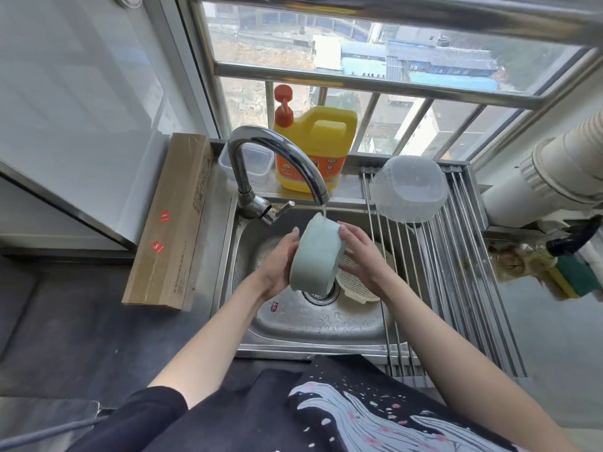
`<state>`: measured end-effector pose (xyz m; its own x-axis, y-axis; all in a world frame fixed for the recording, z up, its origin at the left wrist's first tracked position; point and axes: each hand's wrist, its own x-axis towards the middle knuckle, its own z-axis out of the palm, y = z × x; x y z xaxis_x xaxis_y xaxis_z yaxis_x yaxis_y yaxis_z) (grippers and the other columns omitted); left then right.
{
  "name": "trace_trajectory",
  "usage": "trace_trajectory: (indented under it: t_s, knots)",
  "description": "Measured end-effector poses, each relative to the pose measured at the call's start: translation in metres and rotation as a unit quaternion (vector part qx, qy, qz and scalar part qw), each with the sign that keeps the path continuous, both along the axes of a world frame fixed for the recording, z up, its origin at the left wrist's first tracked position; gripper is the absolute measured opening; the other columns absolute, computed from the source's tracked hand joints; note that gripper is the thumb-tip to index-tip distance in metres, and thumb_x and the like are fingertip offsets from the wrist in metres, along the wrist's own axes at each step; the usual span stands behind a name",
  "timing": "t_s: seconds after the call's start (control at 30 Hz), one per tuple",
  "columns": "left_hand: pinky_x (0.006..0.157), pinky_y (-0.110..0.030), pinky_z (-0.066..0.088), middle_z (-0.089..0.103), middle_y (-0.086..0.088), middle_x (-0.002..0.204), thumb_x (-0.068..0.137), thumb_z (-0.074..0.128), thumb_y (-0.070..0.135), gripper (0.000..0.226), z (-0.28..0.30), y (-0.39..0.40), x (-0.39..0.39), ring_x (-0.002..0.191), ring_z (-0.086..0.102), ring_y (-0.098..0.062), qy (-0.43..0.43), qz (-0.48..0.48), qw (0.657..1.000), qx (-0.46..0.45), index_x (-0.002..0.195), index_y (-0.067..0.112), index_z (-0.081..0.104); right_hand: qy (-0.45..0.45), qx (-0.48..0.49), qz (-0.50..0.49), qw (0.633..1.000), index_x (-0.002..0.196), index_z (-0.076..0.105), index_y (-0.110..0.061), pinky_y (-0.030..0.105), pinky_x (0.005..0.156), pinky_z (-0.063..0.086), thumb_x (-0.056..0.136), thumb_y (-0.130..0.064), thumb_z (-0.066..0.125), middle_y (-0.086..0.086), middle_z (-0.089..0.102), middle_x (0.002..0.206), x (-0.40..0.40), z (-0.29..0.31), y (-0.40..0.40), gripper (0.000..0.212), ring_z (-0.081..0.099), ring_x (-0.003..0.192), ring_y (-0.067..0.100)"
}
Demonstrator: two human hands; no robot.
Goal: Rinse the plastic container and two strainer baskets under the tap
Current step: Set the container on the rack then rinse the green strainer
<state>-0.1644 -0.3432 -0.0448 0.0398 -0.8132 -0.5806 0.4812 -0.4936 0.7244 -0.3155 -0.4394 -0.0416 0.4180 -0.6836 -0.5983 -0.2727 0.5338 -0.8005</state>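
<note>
A: What is in hand?

B: The green basket, tipped on its side over the sink. The left hand is clamped on one face, the right hand pressed on the other, and water from the tap strikes its upper edge.

A: How to rinse it well?

B: I would turn it slowly between the palms so the stream runs over the whole wall, then tilt the open side toward the water and let it pour out above the drain. The plastic looks wet and slick, so a firm hold on both faces matters.

A: And the other pieces?

B: A cream basket lies in the sink, just behind the right wrist, likely next. The clear container sits upside down on the rack to the right, so it seems done.

A: The surface and room?

B: Steel sink set in a dark surface. A yellow jug and a small clear box stand behind the tap, a cardboard box lies along the left rim, and a barred window looks down on rooftops.
</note>
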Motion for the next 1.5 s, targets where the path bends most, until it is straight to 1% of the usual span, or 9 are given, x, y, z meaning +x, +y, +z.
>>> trace_trajectory:
  t_s: [0.07, 0.17, 0.4, 0.63, 0.87, 0.97, 1.23, 1.37, 1.5]
  knots:
    - [0.087, -0.03, 0.049, 0.069, -0.003, 0.115, 0.1, 0.023, 0.051, 0.055, 0.003, -0.001, 0.002, 0.105, 0.063, -0.016, 0.033, 0.013, 0.999, 0.006, 0.122, 0.018, 0.061, 0.024, -0.021, 0.027, 0.999, 0.126, 0.055, -0.03, 0.047, 0.098, 0.047, 0.091, -0.046, 0.057, -0.007, 0.059, 0.122, 0.004, 0.002, 0.001, 0.038, 0.055, 0.115, 0.013]
    - [0.084, -0.03, 0.049, 0.071, -0.001, 0.109, 0.1, 0.024, 0.049, 0.054, 0.007, -0.002, 0.006, 0.1, 0.064, -0.016, 0.069, 0.031, 0.997, 0.012, 0.116, 0.018, 0.064, 0.066, -0.018, 0.032, 0.997, 0.122, 0.054, -0.033, 0.047, 0.094, 0.049, 0.092, -0.053, 0.051, -0.007, 0.059, 0.121, 0.01, 0.005, -0.001, 0.036, 0.054, 0.117, 0.02]
    - [0.091, -0.04, 0.044, 0.071, -0.014, 0.104, 0.095, 0.034, 0.051, 0.06, 0.017, -0.015, 0.006, 0.096, 0.066, -0.027, 0.172, 0.074, 0.982, -0.015, 0.107, 0.004, 0.071, 0.196, 0.088, 0.027, 0.976, 0.134, 0.049, -0.023, 0.045, 0.092, 0.042, 0.088, -0.074, 0.024, 0.004, 0.056, 0.127, 0.019, 0.01, -0.005, 0.073, 0.052, 0.105, 0.028]
    - [0.082, -0.036, 0.047, 0.073, -0.007, 0.086, 0.095, 0.041, 0.046, 0.048, 0.02, -0.021, 0.008, 0.083, 0.068, -0.023, 0.181, 0.102, 0.978, -0.017, 0.096, 0.012, 0.075, 0.191, 0.157, -0.036, 0.968, 0.134, 0.049, -0.021, 0.051, 0.081, 0.043, 0.088, -0.072, 0.02, 0.011, 0.054, 0.13, 0.031, 0.011, -0.005, 0.075, 0.052, 0.114, 0.037]
    - [0.095, -0.037, 0.046, 0.067, -0.009, 0.112, 0.1, 0.032, 0.048, 0.05, 0.024, -0.032, 0.008, 0.104, 0.063, -0.023, 0.086, 0.005, 0.996, 0.015, 0.119, 0.013, 0.062, 0.205, 0.196, -0.068, 0.957, 0.126, 0.054, -0.014, 0.044, 0.071, 0.047, 0.091, -0.061, 0.019, 0.015, 0.056, 0.119, 0.024, 0.006, 0.0, 0.068, 0.055, 0.09, 0.033]
    - [0.084, -0.035, 0.048, 0.068, -0.007, 0.097, 0.1, 0.03, 0.048, 0.05, 0.027, -0.036, 0.007, 0.092, 0.064, -0.021, 0.108, 0.008, 0.994, 0.008, 0.106, 0.013, 0.065, 0.201, 0.206, -0.077, 0.955, 0.125, 0.054, -0.012, 0.039, 0.053, 0.049, 0.092, -0.057, 0.022, 0.016, 0.056, 0.125, 0.022, 0.008, 0.001, 0.065, 0.058, 0.089, 0.035]
    - [0.076, -0.029, 0.052, 0.073, -0.01, 0.085, 0.087, 0.04, 0.025, 0.038, 0.034, -0.042, 0.022, 0.079, 0.069, -0.022, 0.234, 0.04, 0.971, -0.032, 0.092, 0.005, 0.072, 0.17, 0.241, -0.081, 0.952, 0.12, 0.051, -0.009, 0.05, 0.053, 0.055, 0.091, -0.054, 0.029, 0.02, 0.056, 0.119, 0.02, 0.01, 0.0, 0.059, 0.059, 0.097, 0.04]
    - [0.088, -0.034, 0.048, 0.072, -0.009, 0.09, 0.1, 0.034, 0.022, 0.034, 0.031, -0.045, 0.025, 0.087, 0.066, -0.021, 0.162, 0.037, 0.986, -0.004, 0.104, 0.006, 0.063, 0.173, 0.243, -0.064, 0.952, 0.116, 0.05, -0.008, 0.051, 0.056, 0.056, 0.09, -0.053, 0.029, 0.021, 0.057, 0.116, 0.024, 0.008, -0.003, 0.055, 0.062, 0.093, 0.041]
    - [0.072, -0.03, 0.052, 0.07, -0.002, 0.093, 0.103, 0.033, 0.032, 0.035, 0.038, -0.052, 0.02, 0.081, 0.067, -0.014, 0.059, -0.028, 0.998, 0.02, 0.107, 0.013, 0.061, 0.182, 0.243, -0.056, 0.951, 0.114, 0.051, -0.011, 0.046, 0.054, 0.057, 0.089, -0.053, 0.033, 0.02, 0.059, 0.116, 0.022, 0.004, -0.005, 0.052, 0.064, 0.093, 0.039]
